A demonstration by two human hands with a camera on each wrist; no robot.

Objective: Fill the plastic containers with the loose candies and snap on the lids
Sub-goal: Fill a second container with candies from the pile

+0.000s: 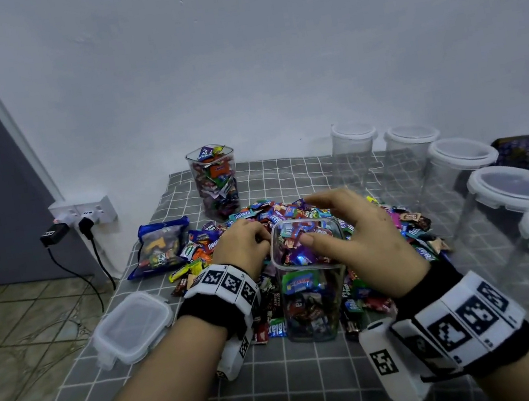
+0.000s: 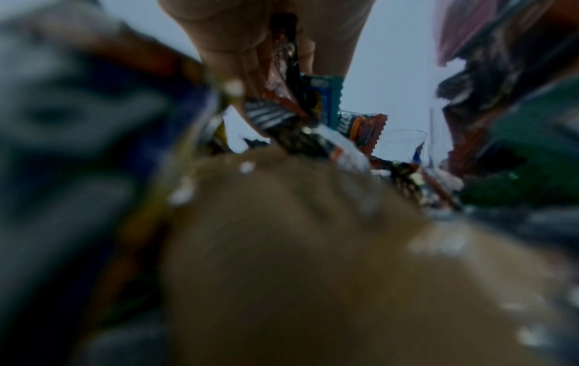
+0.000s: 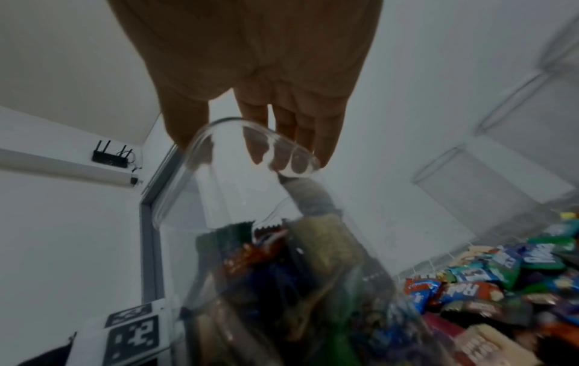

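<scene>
My left hand (image 1: pixel 244 243) is curled around a clutch of wrapped candies (image 2: pixel 283 109) just left of the open container (image 1: pixel 310 279), which stands nearly full in the middle of the candy pile (image 1: pixel 409 229); my right hand (image 1: pixel 362 236) hovers over that container's mouth with fingers spread and straight, the thumb dipping inside the rim, gripping nothing. A loose lid (image 1: pixel 132 327) lies well to the left of the container on the checked cloth (image 1: pixel 302 385), a second filled container (image 1: pixel 215 182) stands behind it near the wall, and lidded empty containers (image 1: pixel 515 195) line up off to its right.
</scene>
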